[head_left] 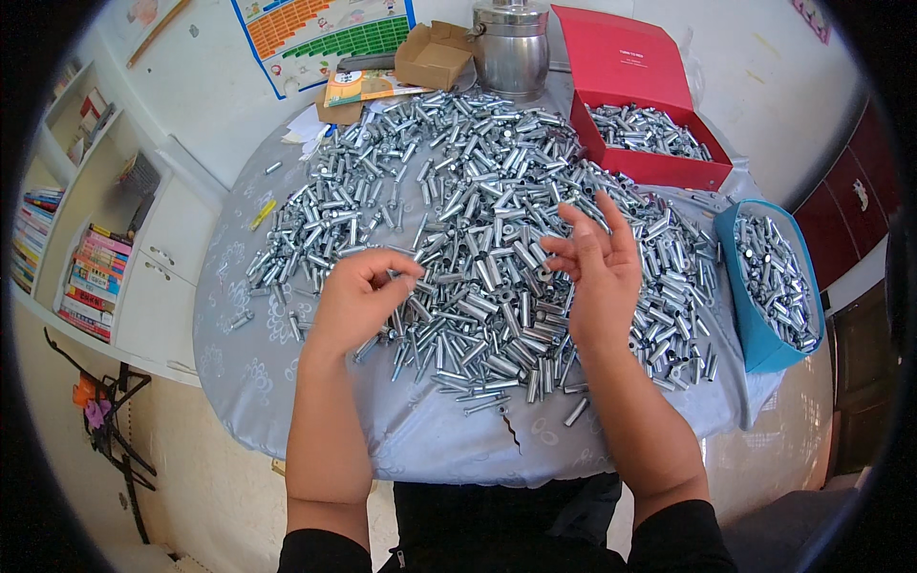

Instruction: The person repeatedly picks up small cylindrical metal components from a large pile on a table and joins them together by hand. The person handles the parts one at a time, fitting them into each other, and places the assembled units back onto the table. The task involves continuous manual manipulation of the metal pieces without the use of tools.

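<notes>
Pinching a small metal sleeve [394, 278] over the heap's near left, the left hand [358, 301] is closed on it; the right hand [597, 263] hovers spread and empty. Loose sleeves by the bench [315, 411] near edge could roll off if nudged.
</notes>
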The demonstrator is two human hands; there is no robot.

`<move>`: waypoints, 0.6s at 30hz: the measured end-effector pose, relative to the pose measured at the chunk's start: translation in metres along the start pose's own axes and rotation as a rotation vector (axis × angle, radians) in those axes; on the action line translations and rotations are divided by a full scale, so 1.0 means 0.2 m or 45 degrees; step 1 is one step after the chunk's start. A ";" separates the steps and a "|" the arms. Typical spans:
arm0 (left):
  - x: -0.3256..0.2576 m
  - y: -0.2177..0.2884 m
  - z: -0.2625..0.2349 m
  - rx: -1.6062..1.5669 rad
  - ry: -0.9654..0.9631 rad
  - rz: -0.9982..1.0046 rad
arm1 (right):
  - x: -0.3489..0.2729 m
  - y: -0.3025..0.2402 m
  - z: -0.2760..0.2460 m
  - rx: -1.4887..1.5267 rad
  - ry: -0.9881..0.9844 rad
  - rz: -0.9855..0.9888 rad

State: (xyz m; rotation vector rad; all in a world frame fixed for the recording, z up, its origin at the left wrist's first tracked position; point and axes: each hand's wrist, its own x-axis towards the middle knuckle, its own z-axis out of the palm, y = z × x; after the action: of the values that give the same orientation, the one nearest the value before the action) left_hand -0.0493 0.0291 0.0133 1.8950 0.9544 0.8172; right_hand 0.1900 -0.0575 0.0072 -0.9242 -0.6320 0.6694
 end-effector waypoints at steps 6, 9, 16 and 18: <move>-0.03 0.02 -0.04 0.573 -0.366 0.285 | -0.02 0.00 -0.01 -0.102 -0.060 0.030; -0.03 0.02 -0.01 0.702 -0.332 0.309 | -0.02 0.01 -0.01 -0.131 -0.082 0.080; -0.01 0.04 0.04 0.381 -0.176 0.170 | -0.03 0.02 -0.01 -0.181 -0.076 0.136; 0.00 0.05 0.08 0.005 -0.109 0.103 | -0.03 0.01 -0.01 -0.229 -0.167 0.234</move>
State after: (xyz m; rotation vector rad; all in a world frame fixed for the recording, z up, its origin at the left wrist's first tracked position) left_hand -0.0326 0.0191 0.0156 1.9665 0.8323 0.7754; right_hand 0.1875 -0.0621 0.0043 -1.1208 -0.7384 0.8528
